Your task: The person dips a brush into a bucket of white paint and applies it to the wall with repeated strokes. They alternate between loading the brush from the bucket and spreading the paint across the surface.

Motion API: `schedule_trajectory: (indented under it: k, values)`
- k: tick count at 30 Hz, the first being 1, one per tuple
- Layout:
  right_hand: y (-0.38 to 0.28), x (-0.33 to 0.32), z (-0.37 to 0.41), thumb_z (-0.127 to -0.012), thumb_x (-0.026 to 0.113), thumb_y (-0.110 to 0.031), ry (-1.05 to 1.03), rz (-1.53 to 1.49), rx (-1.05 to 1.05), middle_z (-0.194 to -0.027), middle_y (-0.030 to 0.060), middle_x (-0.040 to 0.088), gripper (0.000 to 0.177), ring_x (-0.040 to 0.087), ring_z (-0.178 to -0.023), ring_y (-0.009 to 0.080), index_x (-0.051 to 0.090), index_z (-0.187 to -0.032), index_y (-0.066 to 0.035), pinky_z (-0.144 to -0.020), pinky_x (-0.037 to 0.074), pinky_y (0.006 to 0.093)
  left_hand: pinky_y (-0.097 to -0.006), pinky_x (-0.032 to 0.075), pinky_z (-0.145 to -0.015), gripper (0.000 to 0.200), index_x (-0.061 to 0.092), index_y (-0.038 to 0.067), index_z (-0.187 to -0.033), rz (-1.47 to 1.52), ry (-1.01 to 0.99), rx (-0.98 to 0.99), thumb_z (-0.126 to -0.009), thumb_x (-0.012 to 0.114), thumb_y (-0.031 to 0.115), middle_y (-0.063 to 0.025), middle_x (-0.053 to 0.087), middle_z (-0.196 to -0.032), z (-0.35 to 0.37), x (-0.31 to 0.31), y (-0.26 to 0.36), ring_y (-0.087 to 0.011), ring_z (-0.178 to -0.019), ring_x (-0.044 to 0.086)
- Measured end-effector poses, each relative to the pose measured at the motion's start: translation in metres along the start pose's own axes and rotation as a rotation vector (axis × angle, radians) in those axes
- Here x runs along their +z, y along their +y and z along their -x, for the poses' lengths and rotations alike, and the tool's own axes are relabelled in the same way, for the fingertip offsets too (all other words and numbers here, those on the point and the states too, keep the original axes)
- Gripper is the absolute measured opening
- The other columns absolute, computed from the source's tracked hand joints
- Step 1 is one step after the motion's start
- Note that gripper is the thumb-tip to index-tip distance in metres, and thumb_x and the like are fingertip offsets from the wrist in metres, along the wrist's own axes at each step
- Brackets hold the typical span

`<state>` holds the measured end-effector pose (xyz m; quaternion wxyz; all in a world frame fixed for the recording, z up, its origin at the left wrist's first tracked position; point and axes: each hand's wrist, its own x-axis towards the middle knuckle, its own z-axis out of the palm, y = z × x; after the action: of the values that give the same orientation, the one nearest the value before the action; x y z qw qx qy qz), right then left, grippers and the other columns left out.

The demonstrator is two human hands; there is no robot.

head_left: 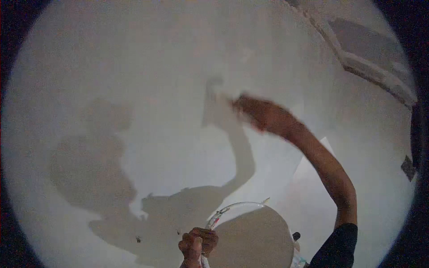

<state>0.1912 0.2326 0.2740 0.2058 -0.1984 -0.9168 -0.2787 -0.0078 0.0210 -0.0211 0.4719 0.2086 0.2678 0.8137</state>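
Note:
At the bottom centre, my left hand (198,243) is closed around a curved white handle (243,204), which arches over to the right above a round brownish surface (254,239). My right hand (259,114) is raised before a pale wall (147,67), at the end of my outstretched arm. Its fingers are curled and blurred by motion round a pale, smeared tool (219,96) that points left to the wall. The tool's exact shape cannot be made out.
Shadows (96,169) of a head, body and arm fall across the wall at left and centre. A rough-edged ledge (373,73) runs along the upper right. A small dark patch (408,168) lies at the right edge. Small dark marks (138,240) show low on the wall.

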Motion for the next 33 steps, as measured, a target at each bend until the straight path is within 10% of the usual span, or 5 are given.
schedule_trajectory:
  k: [5, 13, 16, 18, 33]
  values:
    - [-0.049, -0.016, 0.018, -0.092, 0.054, -0.022, -0.408, -0.328, 0.042, -0.131, 0.0142, 0.051, 0.041, 0.058, -0.110, 0.0336, 0.050, -0.131, -0.011, -0.093, 0.051, 0.0379, -0.0212, 0.040, -0.049, 0.016, 0.053, 0.005, -0.067, 0.003, 0.011, -0.020, -0.081, 0.060, 0.006, -0.0032, 0.054, -0.061, 0.002, -0.001, -0.002, -0.0043, -0.054, 0.050]
    - [0.002, -0.044, -0.011, -0.095, 0.052, -0.028, 0.488, -0.109, 0.020, -0.113, 0.0112, 0.063, 0.031, 0.062, -0.102, 0.0281, 0.060, -0.117, -0.008, -0.095, 0.050, 0.0393, -0.0216, 0.040, -0.046, 0.022, 0.054, 0.007, -0.061, 0.080, 0.164, -0.192, -0.082, 0.058, 0.003, -0.0041, 0.058, -0.056, 0.002, -0.010, -0.003, -0.0038, -0.050, 0.053]
    - [-0.027, -0.019, 0.023, -0.093, 0.056, -0.020, 0.187, -0.043, 0.020, -0.109, 0.0091, 0.064, 0.026, 0.063, -0.100, 0.0276, 0.062, -0.114, -0.006, -0.091, 0.051, 0.0374, -0.0363, 0.048, -0.051, 0.017, 0.053, 0.000, -0.091, 1.021, -0.006, -0.802, -0.086, 0.061, 0.015, -0.0156, 0.060, -0.082, -0.004, -0.038, -0.012, -0.0218, -0.060, 0.055]
    - [-0.040, -0.033, 0.036, -0.092, 0.058, -0.018, -0.080, -0.248, 0.123, -0.109, 0.0092, 0.063, 0.025, 0.063, -0.098, 0.0275, 0.062, -0.114, -0.006, -0.089, 0.052, 0.0376, -0.0353, 0.046, -0.045, 0.019, 0.055, 0.000, -0.079, -0.165, -0.241, 0.104, -0.089, 0.058, 0.016, -0.0150, 0.059, -0.073, 0.004, -0.011, -0.003, -0.0206, -0.050, 0.052]
    - [-0.027, -0.037, 0.020, -0.084, 0.067, -0.008, -0.013, -0.330, 0.060, -0.100, 0.0095, 0.065, 0.030, 0.065, -0.091, 0.0241, 0.064, -0.114, -0.008, -0.086, 0.055, 0.0349, -0.0341, 0.044, -0.043, 0.040, 0.052, 0.001, -0.056, -0.350, -0.277, 0.298, -0.091, 0.051, 0.021, -0.0093, 0.053, -0.050, -0.003, -0.010, -0.004, -0.0165, -0.039, 0.043]
